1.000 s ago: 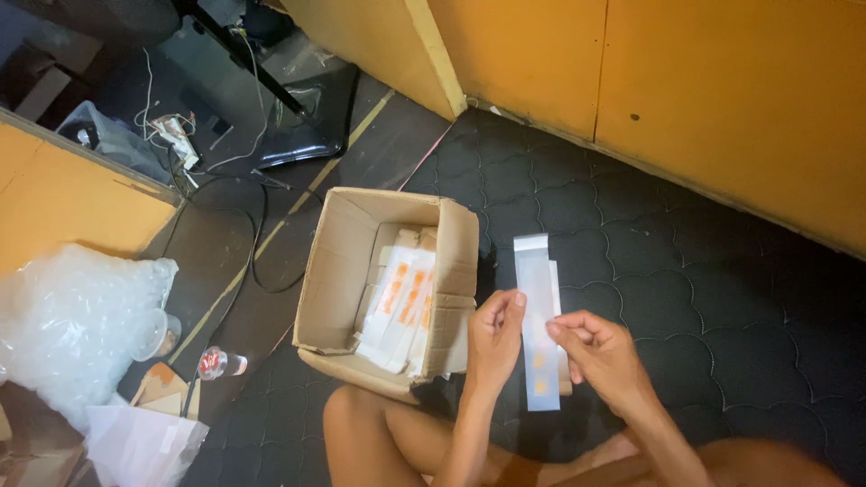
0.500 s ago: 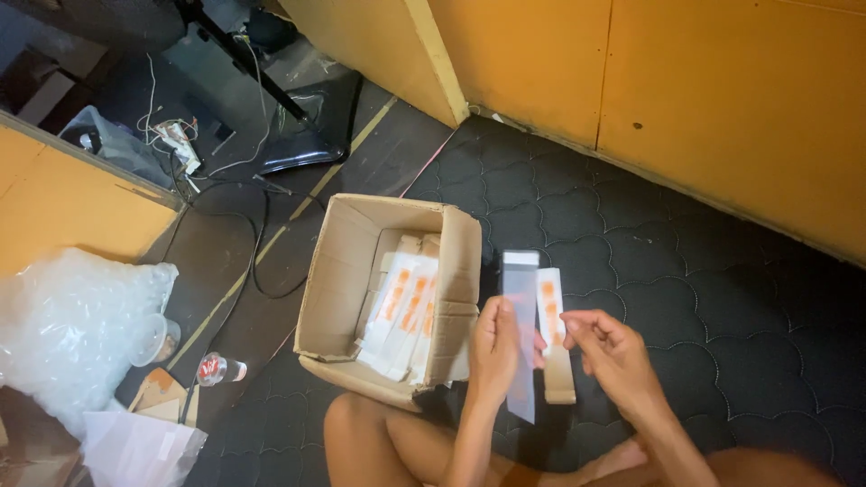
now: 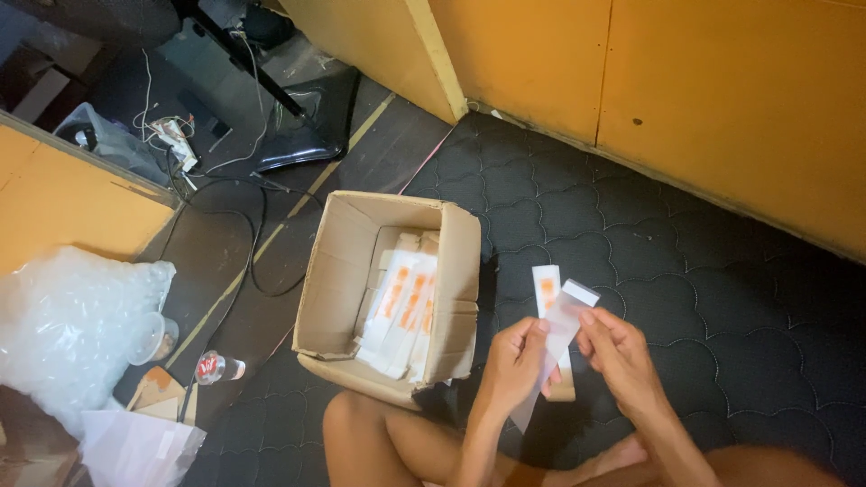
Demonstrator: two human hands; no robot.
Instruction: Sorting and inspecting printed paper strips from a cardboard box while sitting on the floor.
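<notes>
My left hand (image 3: 511, 362) and my right hand (image 3: 617, 353) are close together above a dark quilted mat (image 3: 722, 298). Between them they hold a clear plastic sleeve (image 3: 557, 329), tilted, and a narrow white card with an orange mark (image 3: 546, 290) that sticks up behind it. The left hand pinches the lower part, and the right hand's fingers touch the sleeve's upper end. To the left stands an open cardboard box (image 3: 460, 271) with several more white and orange cards (image 3: 401, 307) stacked inside. My bare legs (image 3: 379, 446) lie at the bottom.
Orange panels (image 3: 686, 81) line the back and right. A bag of clear plastic (image 3: 68, 316), a small bottle (image 3: 216, 367) and loose paper (image 3: 135, 446) lie at the left. Cables (image 3: 234, 189) and dark equipment (image 3: 307, 126) sit at the upper left.
The long clear sleeve, held upright a second ago, has come down and tilted. A white and orange card now shows behind it between both hands.
</notes>
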